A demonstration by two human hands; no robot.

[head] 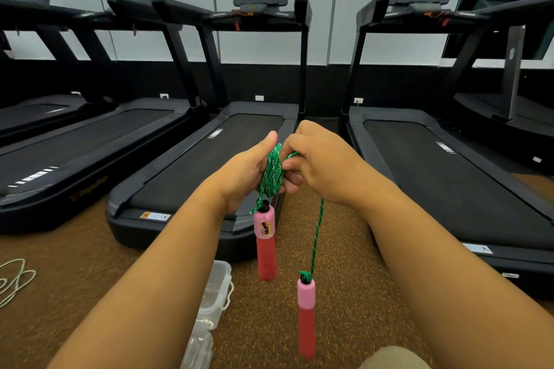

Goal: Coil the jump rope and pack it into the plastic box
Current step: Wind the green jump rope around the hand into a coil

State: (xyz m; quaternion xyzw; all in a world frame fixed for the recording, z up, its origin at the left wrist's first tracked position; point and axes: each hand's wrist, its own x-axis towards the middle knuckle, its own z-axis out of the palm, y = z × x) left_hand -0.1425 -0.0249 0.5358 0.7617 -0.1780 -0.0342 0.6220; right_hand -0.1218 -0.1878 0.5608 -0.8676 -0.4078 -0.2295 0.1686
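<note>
The green braided jump rope is wound in a tight coil around my left hand, which grips it. My right hand pinches a free strand beside the coil. One pink-and-red handle hangs just below my left hand. The second handle dangles lower on a straight length of rope from my right hand. The clear plastic box sits open on the brown floor under my left forearm, partly hidden by it, and a clear lid-like piece lies just nearer to me.
Several black treadmills stand side by side on the floor ahead, their decks reaching toward me. A pale green cord lies looped on the carpet at the far left. My knee shows at the bottom edge.
</note>
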